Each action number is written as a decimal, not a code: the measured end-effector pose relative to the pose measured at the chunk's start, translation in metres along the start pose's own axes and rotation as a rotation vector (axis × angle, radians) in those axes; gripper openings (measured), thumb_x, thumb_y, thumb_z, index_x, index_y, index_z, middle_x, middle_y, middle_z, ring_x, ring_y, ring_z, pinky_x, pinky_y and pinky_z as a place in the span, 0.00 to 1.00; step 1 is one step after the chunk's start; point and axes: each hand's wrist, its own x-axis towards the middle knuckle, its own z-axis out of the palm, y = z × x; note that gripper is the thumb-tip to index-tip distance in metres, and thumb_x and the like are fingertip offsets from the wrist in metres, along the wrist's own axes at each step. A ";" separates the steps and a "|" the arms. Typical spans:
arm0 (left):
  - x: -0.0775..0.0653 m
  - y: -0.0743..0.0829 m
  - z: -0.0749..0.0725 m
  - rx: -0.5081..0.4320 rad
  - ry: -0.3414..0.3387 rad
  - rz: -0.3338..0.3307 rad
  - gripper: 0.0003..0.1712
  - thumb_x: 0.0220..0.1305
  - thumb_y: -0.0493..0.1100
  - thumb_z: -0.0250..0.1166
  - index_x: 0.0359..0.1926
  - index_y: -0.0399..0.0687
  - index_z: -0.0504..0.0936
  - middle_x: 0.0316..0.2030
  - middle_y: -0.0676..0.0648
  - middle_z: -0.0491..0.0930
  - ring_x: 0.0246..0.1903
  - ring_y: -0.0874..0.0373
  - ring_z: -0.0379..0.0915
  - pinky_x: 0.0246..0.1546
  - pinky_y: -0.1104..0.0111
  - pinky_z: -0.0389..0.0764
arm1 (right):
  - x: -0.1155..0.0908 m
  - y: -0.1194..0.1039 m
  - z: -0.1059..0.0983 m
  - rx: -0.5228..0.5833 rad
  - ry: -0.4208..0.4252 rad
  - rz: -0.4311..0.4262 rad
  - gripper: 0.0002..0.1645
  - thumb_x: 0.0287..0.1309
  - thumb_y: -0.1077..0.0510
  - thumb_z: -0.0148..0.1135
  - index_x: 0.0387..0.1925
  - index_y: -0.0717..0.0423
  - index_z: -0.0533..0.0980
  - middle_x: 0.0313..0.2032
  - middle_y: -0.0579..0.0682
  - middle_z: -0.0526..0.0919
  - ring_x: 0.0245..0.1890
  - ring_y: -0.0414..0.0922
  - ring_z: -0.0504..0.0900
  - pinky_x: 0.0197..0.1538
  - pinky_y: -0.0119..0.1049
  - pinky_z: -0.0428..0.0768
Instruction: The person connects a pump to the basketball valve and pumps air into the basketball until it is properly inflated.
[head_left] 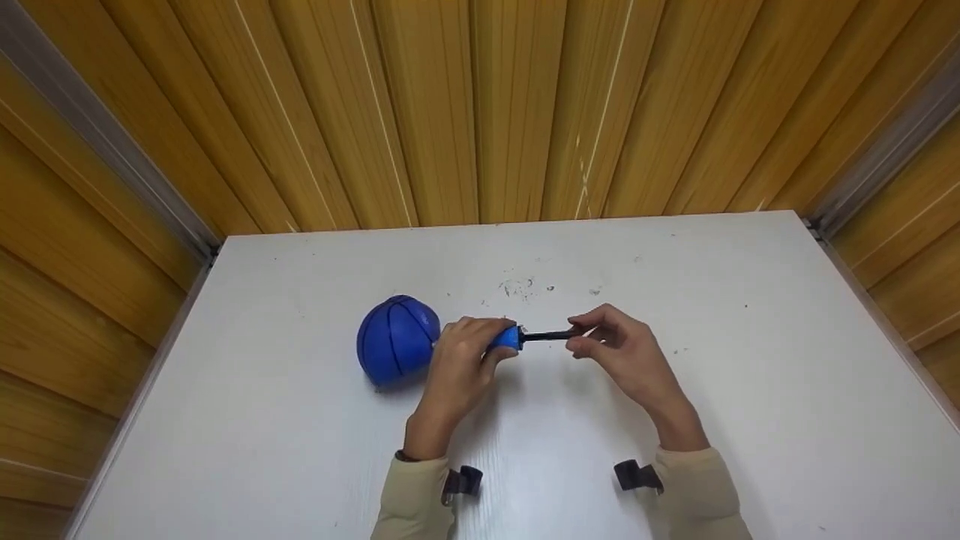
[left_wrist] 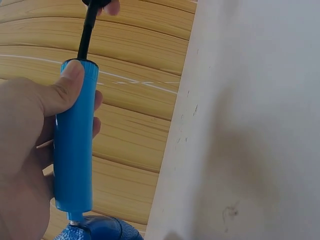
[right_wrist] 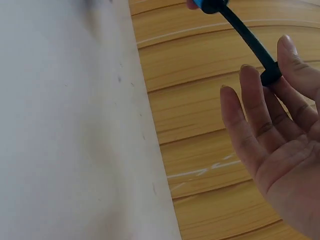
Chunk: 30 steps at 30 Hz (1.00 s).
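My left hand [head_left: 459,360] grips the blue barrel of a small hand pump [left_wrist: 75,145], the thumb lying along it near its top. The pump's black rod is drawn out to the right. At the rod's end, the thumb and fingertips of my right hand [head_left: 626,356] pinch the black handle [right_wrist: 270,75]; the other fingers are loosely bent. A blue ball [head_left: 397,337] with black seam lines, dented and not fully round, lies just left of my left hand. In the left wrist view the pump's nozzle end meets the ball, whose lower part is cut off.
The white table [head_left: 750,300] has dark scuff marks beyond the hands. Yellow wood-look panels [head_left: 510,112] rise along its back edge and at both sides. A black wrist mount [head_left: 637,475] sticks out from each beige sleeve.
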 end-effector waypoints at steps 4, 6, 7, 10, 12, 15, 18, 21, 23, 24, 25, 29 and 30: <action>0.001 0.003 0.002 0.006 -0.025 0.002 0.18 0.66 0.44 0.75 0.54 0.42 0.89 0.49 0.47 0.90 0.50 0.50 0.83 0.52 0.56 0.80 | 0.004 0.005 0.020 0.061 -0.010 -0.017 0.16 0.64 0.64 0.75 0.51 0.62 0.82 0.47 0.58 0.85 0.40 0.55 0.88 0.49 0.38 0.87; 0.001 0.003 0.003 0.001 -0.027 0.002 0.18 0.66 0.44 0.75 0.54 0.42 0.89 0.49 0.47 0.90 0.50 0.50 0.83 0.52 0.56 0.80 | 0.005 0.006 0.029 0.096 -0.015 -0.035 0.16 0.64 0.64 0.75 0.51 0.63 0.82 0.47 0.59 0.85 0.39 0.53 0.88 0.48 0.40 0.87; 0.002 0.003 0.003 -0.001 -0.025 0.002 0.18 0.66 0.44 0.75 0.54 0.43 0.89 0.49 0.47 0.90 0.50 0.50 0.83 0.52 0.56 0.80 | 0.005 0.007 0.032 0.114 -0.016 -0.043 0.16 0.64 0.64 0.75 0.51 0.64 0.82 0.47 0.59 0.85 0.39 0.53 0.88 0.48 0.41 0.88; 0.002 0.002 0.002 -0.009 -0.016 0.005 0.17 0.66 0.43 0.75 0.54 0.43 0.89 0.49 0.47 0.90 0.50 0.50 0.83 0.52 0.56 0.80 | 0.006 0.008 0.038 0.126 -0.011 -0.062 0.16 0.65 0.63 0.75 0.52 0.62 0.82 0.46 0.58 0.85 0.38 0.52 0.87 0.46 0.42 0.88; 0.001 0.002 0.000 -0.022 -0.015 0.002 0.17 0.65 0.43 0.76 0.54 0.44 0.90 0.49 0.47 0.90 0.50 0.50 0.83 0.53 0.56 0.80 | 0.005 0.008 0.037 0.102 -0.007 -0.069 0.16 0.64 0.62 0.76 0.52 0.59 0.83 0.45 0.56 0.86 0.37 0.51 0.87 0.44 0.39 0.87; 0.000 0.001 -0.001 -0.046 -0.035 0.004 0.18 0.66 0.44 0.75 0.55 0.44 0.89 0.49 0.47 0.90 0.50 0.51 0.83 0.54 0.56 0.81 | 0.003 0.007 0.028 0.032 -0.004 -0.076 0.16 0.63 0.60 0.77 0.51 0.55 0.85 0.43 0.52 0.87 0.37 0.50 0.85 0.42 0.35 0.85; 0.000 0.000 -0.002 -0.056 -0.047 0.000 0.18 0.67 0.45 0.74 0.56 0.44 0.89 0.50 0.48 0.90 0.50 0.52 0.83 0.56 0.56 0.81 | 0.000 0.005 0.013 -0.026 0.003 -0.078 0.16 0.63 0.60 0.78 0.51 0.55 0.85 0.42 0.50 0.87 0.39 0.49 0.85 0.44 0.33 0.84; 0.000 -0.001 -0.003 -0.049 -0.032 -0.006 0.18 0.67 0.44 0.74 0.56 0.44 0.89 0.51 0.47 0.89 0.51 0.51 0.83 0.56 0.56 0.81 | -0.003 0.003 -0.006 -0.042 0.029 -0.075 0.15 0.64 0.62 0.77 0.51 0.59 0.85 0.42 0.51 0.87 0.42 0.49 0.86 0.48 0.34 0.85; 0.000 -0.002 -0.003 -0.041 -0.016 -0.011 0.18 0.67 0.44 0.75 0.56 0.43 0.89 0.51 0.47 0.89 0.51 0.51 0.83 0.56 0.55 0.81 | -0.005 0.002 -0.019 -0.042 0.057 -0.070 0.14 0.64 0.64 0.75 0.50 0.62 0.84 0.42 0.53 0.87 0.42 0.49 0.87 0.48 0.33 0.85; 0.000 -0.002 -0.003 -0.038 -0.010 -0.009 0.18 0.67 0.43 0.75 0.56 0.43 0.89 0.51 0.47 0.89 0.51 0.51 0.83 0.56 0.55 0.81 | -0.007 0.001 -0.025 -0.036 0.071 -0.066 0.14 0.64 0.65 0.75 0.50 0.62 0.84 0.42 0.54 0.87 0.41 0.49 0.87 0.48 0.34 0.86; 0.000 -0.001 -0.003 -0.036 -0.008 -0.009 0.18 0.67 0.43 0.75 0.56 0.43 0.89 0.51 0.47 0.89 0.51 0.51 0.83 0.56 0.55 0.81 | -0.008 0.001 -0.031 -0.026 0.082 -0.062 0.14 0.64 0.66 0.75 0.50 0.63 0.84 0.42 0.55 0.86 0.41 0.49 0.88 0.48 0.34 0.86; 0.001 0.001 0.000 -0.028 -0.012 -0.008 0.18 0.67 0.43 0.74 0.56 0.43 0.88 0.50 0.47 0.89 0.51 0.51 0.83 0.55 0.56 0.82 | -0.010 -0.001 -0.041 0.007 0.091 -0.040 0.14 0.65 0.67 0.74 0.51 0.64 0.83 0.43 0.59 0.86 0.40 0.50 0.88 0.49 0.36 0.86; 0.001 0.002 0.000 -0.028 -0.014 -0.006 0.18 0.67 0.43 0.74 0.56 0.42 0.88 0.50 0.47 0.89 0.50 0.50 0.83 0.55 0.56 0.82 | -0.009 -0.001 -0.041 0.015 0.082 -0.032 0.15 0.65 0.67 0.74 0.51 0.64 0.83 0.44 0.59 0.86 0.40 0.50 0.88 0.49 0.36 0.86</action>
